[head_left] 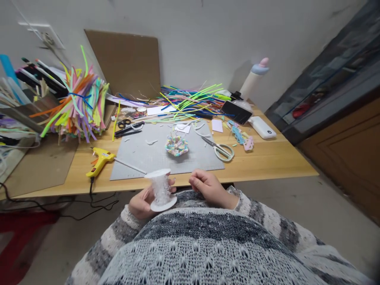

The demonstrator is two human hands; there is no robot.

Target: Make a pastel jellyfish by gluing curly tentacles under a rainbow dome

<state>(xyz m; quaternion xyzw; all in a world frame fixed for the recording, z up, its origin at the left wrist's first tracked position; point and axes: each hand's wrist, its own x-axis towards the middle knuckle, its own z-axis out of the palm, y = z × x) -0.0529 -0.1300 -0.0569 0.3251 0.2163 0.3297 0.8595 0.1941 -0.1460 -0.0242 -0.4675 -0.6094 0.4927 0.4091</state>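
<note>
The white spool point(162, 190), wound with clear beaded strand, is held just off the front edge of the table point(261, 160), left of that edge's middle, slightly tilted. The left hand point(142, 206) grips it, fingers behind and thumb in front. The right hand point(209, 188) is beside it, well apart from the spool, fingers curled and thumb against the forefinger; whether a fine strand lies in that pinch cannot be told.

A grey mat point(145, 158) lies along the front edge of the table. On it rests a pastel ornament point(177, 146), round and fuzzy. Light-handled scissors point(225, 152) lie across the mat's right edge, blades inward. Left of the mat, near the table's front edge, lies a yellow glue gun point(100, 161).

Toward the table's left edge stands a tied bundle of coloured pipe cleaners point(83, 107). Loose coloured stems point(192, 101) are heaped along the back edge. A dark phone point(236, 112), a white power bank point(263, 127) and a bottle point(249, 83) occupy the back right corner.
</note>
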